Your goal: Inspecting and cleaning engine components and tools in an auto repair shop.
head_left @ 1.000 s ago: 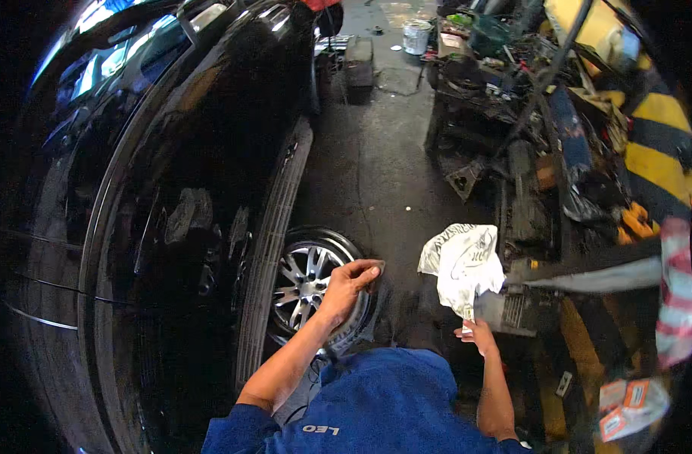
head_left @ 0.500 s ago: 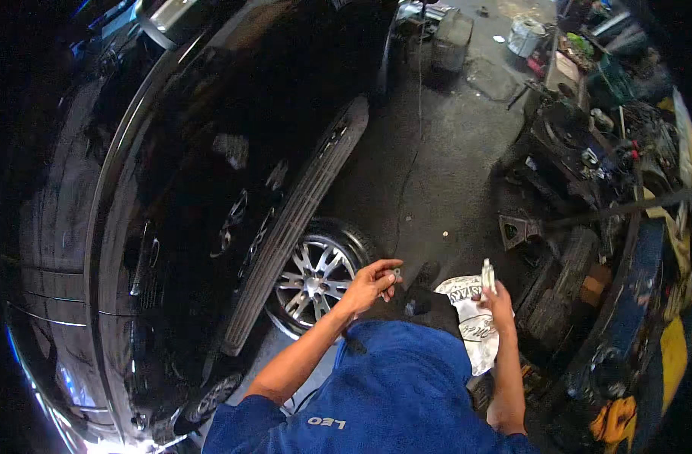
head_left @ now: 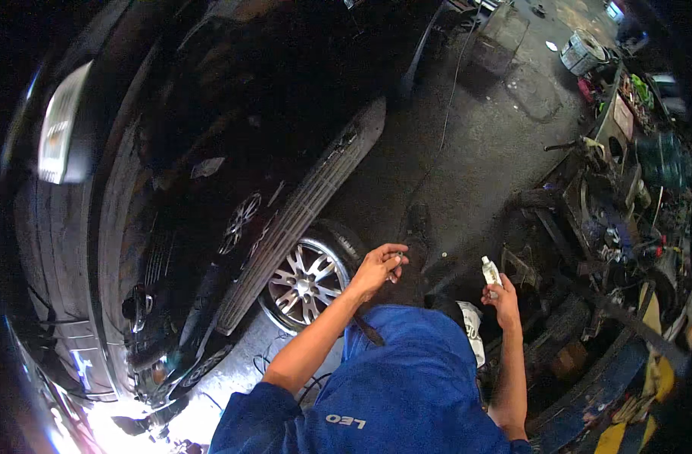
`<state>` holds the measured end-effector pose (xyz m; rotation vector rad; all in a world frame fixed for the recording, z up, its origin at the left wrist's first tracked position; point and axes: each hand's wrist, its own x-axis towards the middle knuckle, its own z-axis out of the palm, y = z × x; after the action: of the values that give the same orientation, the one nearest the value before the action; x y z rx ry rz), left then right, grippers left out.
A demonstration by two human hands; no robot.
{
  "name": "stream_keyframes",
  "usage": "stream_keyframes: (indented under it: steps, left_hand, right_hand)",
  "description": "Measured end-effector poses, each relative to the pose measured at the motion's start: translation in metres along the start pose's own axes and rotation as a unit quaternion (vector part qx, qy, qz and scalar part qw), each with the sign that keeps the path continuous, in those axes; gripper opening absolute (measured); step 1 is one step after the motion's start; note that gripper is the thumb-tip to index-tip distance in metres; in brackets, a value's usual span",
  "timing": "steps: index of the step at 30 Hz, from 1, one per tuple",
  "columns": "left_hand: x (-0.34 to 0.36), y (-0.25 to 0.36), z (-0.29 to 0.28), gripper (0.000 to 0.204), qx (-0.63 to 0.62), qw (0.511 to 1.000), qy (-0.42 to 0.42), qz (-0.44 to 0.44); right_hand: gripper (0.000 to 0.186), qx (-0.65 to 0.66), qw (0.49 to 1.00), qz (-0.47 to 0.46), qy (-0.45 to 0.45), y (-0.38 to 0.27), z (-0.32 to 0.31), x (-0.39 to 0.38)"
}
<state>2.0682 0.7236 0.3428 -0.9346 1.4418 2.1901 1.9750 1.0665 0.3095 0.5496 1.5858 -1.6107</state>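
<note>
My right hand (head_left: 503, 303) is closed around a small white bottle or tube (head_left: 490, 270) with a narrow white tip. Its tip points up and away from me. To the left, my left hand (head_left: 380, 272) is raised with thumb and fingers pinched together. A small dark bit shows at its fingertips, too small to name. Below and behind the left hand lies a silver spoked wheel with a black tire (head_left: 307, 286). Part of a white printed cloth or bag (head_left: 473, 333) shows between my blue shirt and my right forearm.
A black vehicle with a long ribbed side step (head_left: 308, 204) fills the left side. Piled metal parts (head_left: 588, 197) crowd the right. Farther off, a metal bucket (head_left: 583, 53) and a box-like block (head_left: 501, 41) stand on the dark floor, with a cable (head_left: 450, 106) across it.
The view has turned, shifting the vehicle and the floor things in the picture. The bottle in my right hand now tilts left. Less of the white printed cloth shows beside my shirt.
</note>
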Motion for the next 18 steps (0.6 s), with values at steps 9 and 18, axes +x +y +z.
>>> stream_keyframes:
  steps: [9, 18]
  left_hand:
    - [0.121, 0.069, -0.005, 0.028, 0.102, 0.991, 0.074, -0.050]
    - [0.288, 0.024, -0.061, 0.026, 0.174, 0.947, 0.255, -0.086]
  right_hand:
    - [0.028, -0.067, 0.998, 0.006, 0.014, -0.086, -0.009, 0.057]
    - [0.023, -0.449, 0.886, -0.095, 0.069, 0.033, -0.079, 0.195]
